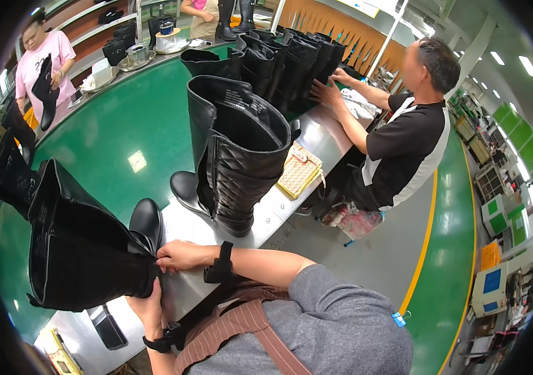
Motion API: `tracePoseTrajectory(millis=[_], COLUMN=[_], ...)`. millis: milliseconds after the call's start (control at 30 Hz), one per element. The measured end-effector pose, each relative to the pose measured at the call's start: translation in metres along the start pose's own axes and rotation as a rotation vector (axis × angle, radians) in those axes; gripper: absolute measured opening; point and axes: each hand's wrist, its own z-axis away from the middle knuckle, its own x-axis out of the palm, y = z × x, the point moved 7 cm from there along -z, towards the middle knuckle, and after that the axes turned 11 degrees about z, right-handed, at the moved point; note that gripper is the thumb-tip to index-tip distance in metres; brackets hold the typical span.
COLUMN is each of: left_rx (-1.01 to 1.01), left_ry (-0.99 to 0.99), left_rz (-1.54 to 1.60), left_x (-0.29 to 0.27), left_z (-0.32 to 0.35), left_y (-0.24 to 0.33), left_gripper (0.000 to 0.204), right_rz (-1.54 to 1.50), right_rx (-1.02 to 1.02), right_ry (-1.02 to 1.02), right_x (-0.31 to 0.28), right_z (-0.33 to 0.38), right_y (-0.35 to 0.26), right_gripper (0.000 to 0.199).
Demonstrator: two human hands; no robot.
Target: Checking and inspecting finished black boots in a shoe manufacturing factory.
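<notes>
Currently, the left hand (pixel 146 307) grasps the near black boot (pixel 85 250) around its ankle; the right hand (pixel 182 255) bunches its fingertips against that ankle, exact grip indeterminable.

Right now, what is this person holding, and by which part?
A black boot, near its ankle, by the left hand, fingers mostly hidden, and the right hand.

"Any lettering in sight?"
"Small pale print runs inside the quilted boot (pixel 235 172) near eleven o'clock; fainter marks show inside the held boot (pixel 91 262) between eight and nine; dark figures mark the pink shirt (pixel 60 50) at ten."
"And the yellow pad (pixel 301 170), just off centre toward two?"
"Rows of red marks; too small to read; likewise the boots' print."
</notes>
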Motion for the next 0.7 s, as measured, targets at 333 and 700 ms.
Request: tracePoseTrajectory(millis=[333, 700], left_rx=[-0.019, 0.063], left_ry=[-0.166, -0.146], left_rz=[-0.032, -0.152], left_x=[-0.003, -0.006], left_z=[-0.005, 0.004], left_y=[0.031, 0.041], left_gripper=[0.028, 0.031], right_rz=[-0.706, -0.63], right_rx=[-0.101, -0.075], right_ry=[0.006, 0.062], right_x=[0.032, 0.019], right_z=[-0.01, 0.013], right_y=[-0.005, -0.026], right_gripper=[0.022, 0.025])
